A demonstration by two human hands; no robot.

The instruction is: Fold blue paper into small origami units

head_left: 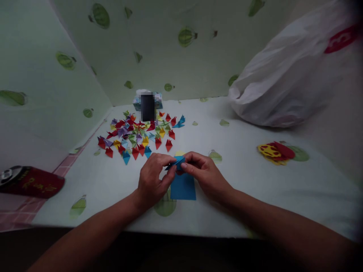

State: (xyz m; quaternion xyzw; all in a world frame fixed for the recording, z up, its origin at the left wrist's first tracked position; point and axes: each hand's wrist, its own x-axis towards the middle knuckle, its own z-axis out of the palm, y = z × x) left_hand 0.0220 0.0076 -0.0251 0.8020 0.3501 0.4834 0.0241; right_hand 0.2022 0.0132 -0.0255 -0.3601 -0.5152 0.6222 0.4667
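As left hand (pixel 155 176), right hand (pixel 206 173) pinch, folded blue paper (pixel 179 162) partly hidden

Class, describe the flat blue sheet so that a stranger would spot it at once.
On the pale table, find the left hand and right hand near the front edge, holding a small folded blue paper. Just below them in the picture lies the blue sheet. Straight-edged and flat, it differs from that paper and the colourful folded pieces farther back.

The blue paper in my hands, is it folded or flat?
Folded: the blue paper between left hand and right hand shows slanted, overlapping layers.
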